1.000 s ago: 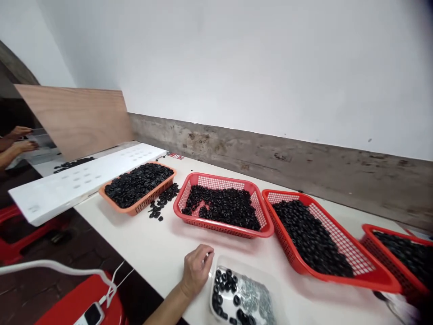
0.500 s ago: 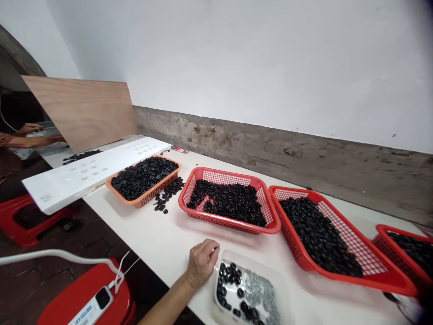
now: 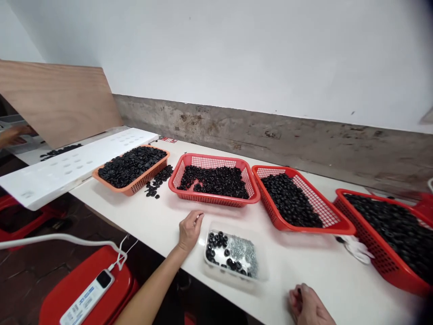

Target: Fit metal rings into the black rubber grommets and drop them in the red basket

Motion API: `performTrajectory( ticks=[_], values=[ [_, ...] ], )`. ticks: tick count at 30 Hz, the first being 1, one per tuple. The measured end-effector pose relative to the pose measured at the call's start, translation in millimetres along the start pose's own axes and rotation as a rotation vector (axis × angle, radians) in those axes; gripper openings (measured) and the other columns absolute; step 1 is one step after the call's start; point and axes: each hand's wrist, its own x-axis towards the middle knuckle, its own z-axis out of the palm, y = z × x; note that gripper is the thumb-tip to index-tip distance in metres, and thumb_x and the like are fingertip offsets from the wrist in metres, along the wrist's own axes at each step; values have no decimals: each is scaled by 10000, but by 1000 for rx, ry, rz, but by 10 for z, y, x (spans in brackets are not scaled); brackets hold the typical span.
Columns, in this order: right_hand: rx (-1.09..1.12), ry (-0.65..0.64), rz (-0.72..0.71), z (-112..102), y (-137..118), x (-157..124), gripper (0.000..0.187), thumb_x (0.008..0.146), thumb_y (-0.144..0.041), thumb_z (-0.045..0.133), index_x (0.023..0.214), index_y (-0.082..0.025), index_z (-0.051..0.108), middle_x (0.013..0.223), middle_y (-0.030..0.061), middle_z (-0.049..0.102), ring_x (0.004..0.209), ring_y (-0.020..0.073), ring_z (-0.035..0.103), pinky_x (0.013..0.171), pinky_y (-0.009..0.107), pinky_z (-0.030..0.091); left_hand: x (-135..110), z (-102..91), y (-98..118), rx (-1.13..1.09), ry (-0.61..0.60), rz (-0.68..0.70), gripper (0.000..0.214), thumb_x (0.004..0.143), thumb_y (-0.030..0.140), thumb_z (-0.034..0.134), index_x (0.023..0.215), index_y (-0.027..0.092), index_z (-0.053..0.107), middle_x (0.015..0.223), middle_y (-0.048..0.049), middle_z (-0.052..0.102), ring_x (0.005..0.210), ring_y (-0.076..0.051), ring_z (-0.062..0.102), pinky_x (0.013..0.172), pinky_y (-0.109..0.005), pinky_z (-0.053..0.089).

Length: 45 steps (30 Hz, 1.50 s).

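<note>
My left hand (image 3: 190, 229) is closed in a pinch just left of a clear plastic container (image 3: 262, 276); what it holds, if anything, is too small to make out. Inside that container lie black rings (image 3: 210, 253) on the left and many small shiny metal pieces (image 3: 242, 249) on the right. Near the front edge of the table, my right hand (image 3: 309, 307) pinches a small black piece (image 3: 299, 290) between thumb and finger. Behind the container stands a red mesh basket (image 3: 216, 200) of small black rings.
Two more red baskets (image 3: 304, 229) (image 3: 389, 266) of black parts stand to the right, with a white glove (image 3: 357, 249) between them. An orange basket (image 3: 145, 181) of flat black parts sits left, beside a white board (image 3: 84, 164). A red stool (image 3: 123, 289) carries a power strip (image 3: 88, 295).
My right hand has come into view at the lower right with a small black piece. The view has turned to the right; my left hand keeps its pinch beside the container.
</note>
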Motion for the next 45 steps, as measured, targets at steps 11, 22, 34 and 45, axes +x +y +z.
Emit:
performTrajectory(
  ticks=[11, 22, 34, 45],
  values=[
    [-142, -134, -299, 43, -68, -83, 481, 844, -628, 583, 647, -191, 538, 560, -24, 504, 502, 111, 440, 454, 219, 403, 57, -11, -146, -76, 65, -202, 234, 898, 369, 551, 962, 184, 679, 540, 47, 587, 497, -127, 599, 575, -221, 482],
    [-195, -172, -389, 104, -111, -83, 517, 896, -619, 504, 585, -207, 478, 516, -48, 421, 476, 112, 361, 478, 242, 318, 101, -11, -159, -180, 89, -249, 308, 850, 415, 586, 1044, 182, 636, 732, 8, 659, 492, -108, 590, 512, -215, 487],
    [-230, -209, -362, 93, -112, -104, 509, 904, -614, 498, 593, -213, 462, 531, -47, 423, 494, 120, 373, 503, 249, 330, 100, 2, -176, -171, 86, -283, 302, 864, 440, 570, 1024, 191, 629, 643, 30, 615, 486, -120, 579, 478, -209, 483],
    [-229, -226, -336, 31, -83, -104, 496, 918, -613, 492, 633, -209, 467, 571, -34, 446, 537, 127, 392, 511, 245, 332, 55, -7, -207, -101, 108, -254, 223, 875, 411, 549, 923, 210, 633, 509, 56, 562, 488, -144, 587, 562, -231, 477]
  ],
)
